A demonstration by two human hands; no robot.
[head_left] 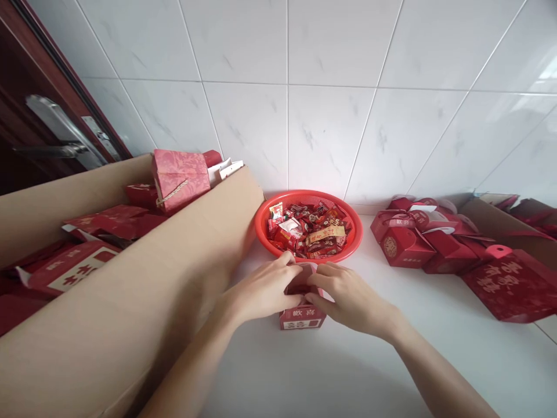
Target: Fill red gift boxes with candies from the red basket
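Observation:
A small red box (301, 318) with white characters and a white label on its front stands on the white table. Its top is partly open, and the inside shows between my hands. My left hand (265, 290) grips the upper left edge of the box, thumb and fingers on the panel. On the other side my right hand (348, 293) holds the upper right edge, its thumb near the left thumb at the front. Just behind the box sits a red plastic basket (357, 235) filled with red-wrapped sweets (311, 223).
A large cardboard box (174, 261) with red boxes and bags inside takes up the left side. Several folded red boxes (407, 247) lie at the right, beside another cardboard box (500, 217). A tiled wall (331, 133) rises behind; a door handle (65, 130) is far left.

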